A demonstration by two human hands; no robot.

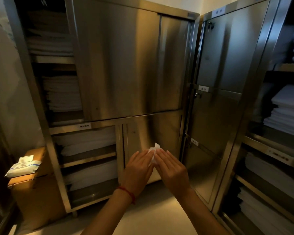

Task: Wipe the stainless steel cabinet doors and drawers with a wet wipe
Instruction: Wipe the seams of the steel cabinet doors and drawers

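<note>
Wet wipe [154,150] — crumpled, pinched between fingertips of left hand [138,169] and right hand [171,168], just before the lower cabinet door [153,131]. Fingers nearly straight, held together. Risk: bunched wipe likely smears. Left of fingers — wipe pack [23,167], lid up; shelves hold folded linens [85,141].

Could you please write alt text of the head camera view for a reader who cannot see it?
A person's left hand and right hand hold a crumpled white wet wipe between them in front of a stainless steel cabinet's lower sliding door. Open shelves hold stacked white linens; an open wipe pack sits on a cardboard box at left.
</note>
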